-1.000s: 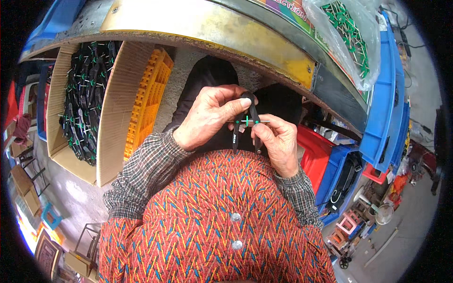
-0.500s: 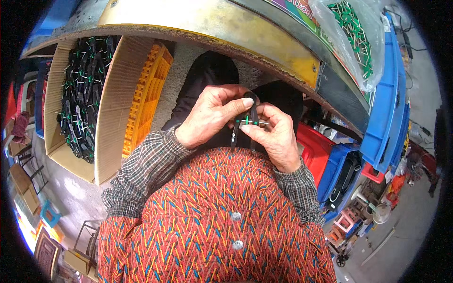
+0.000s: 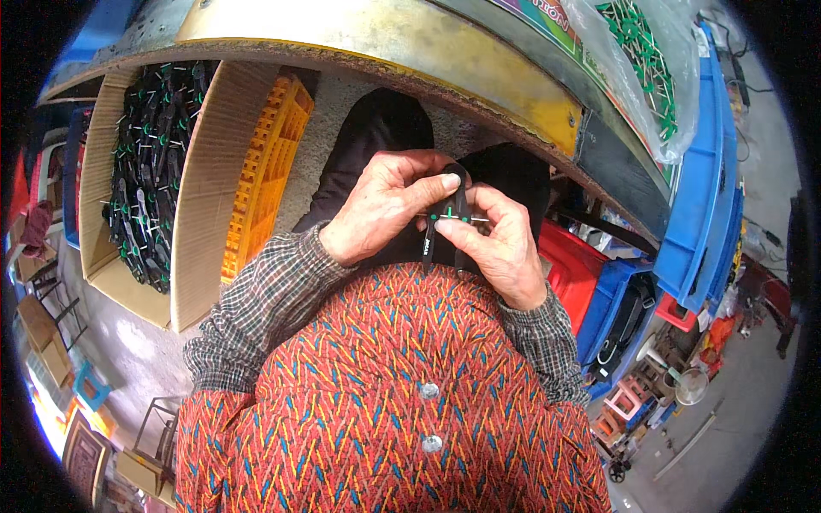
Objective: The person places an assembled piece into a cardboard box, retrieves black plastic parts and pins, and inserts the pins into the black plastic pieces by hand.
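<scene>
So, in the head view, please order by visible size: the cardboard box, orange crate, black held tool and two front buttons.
1. Cardboard box
2. Orange crate
3. Black tool, partly hidden
4. Upper button and lower button: look alike, so unranked

An orange slatted crate [image 3: 265, 179] sits partly under the bench [image 3: 376, 43]; rightward, a red bin [image 3: 571, 267] stands beside a blue bin [image 3: 599, 312] (a black item [image 3: 629, 321] lies inside). Farther right, a pale rod [image 3: 687, 447] crosses the floor [image 3: 744, 402].

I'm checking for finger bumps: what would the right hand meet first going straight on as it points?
The black two-legged tool at its thumb tip, then probably the left hand, though depth is unclear here.
</scene>
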Tool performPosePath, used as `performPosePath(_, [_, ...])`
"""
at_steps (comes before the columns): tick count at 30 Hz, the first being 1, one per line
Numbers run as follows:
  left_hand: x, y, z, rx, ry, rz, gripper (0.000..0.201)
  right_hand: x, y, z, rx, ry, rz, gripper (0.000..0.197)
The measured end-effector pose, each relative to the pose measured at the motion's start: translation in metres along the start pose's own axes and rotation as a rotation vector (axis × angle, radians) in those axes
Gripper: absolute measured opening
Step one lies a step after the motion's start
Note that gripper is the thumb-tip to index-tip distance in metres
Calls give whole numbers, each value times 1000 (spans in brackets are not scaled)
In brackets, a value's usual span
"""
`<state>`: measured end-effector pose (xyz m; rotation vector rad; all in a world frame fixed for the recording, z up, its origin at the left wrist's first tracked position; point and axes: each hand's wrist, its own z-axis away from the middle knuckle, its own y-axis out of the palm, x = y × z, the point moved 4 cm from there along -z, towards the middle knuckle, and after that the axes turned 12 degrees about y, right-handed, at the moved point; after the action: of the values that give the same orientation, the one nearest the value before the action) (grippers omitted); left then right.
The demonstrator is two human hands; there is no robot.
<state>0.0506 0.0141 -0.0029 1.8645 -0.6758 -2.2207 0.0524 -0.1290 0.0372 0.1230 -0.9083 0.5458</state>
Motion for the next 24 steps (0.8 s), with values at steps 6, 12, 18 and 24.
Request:
performPosePath(6, [1,-6,1,-24,10,7,22,-5,-1,-5,-44,-16,-17,21])
performPosePath(12, [1,-3,3,-29,-10,-17,23,-8,-5,-3,49,17,210,23])
performPosePath(18, [9,-6,4,-47,8,-13,23,-5,4,-3,-44,-21,-17,23])
performPosePath(24, [2,-5,3,-48,-36,6,22,-5,-2,-5,73,45,192,22])
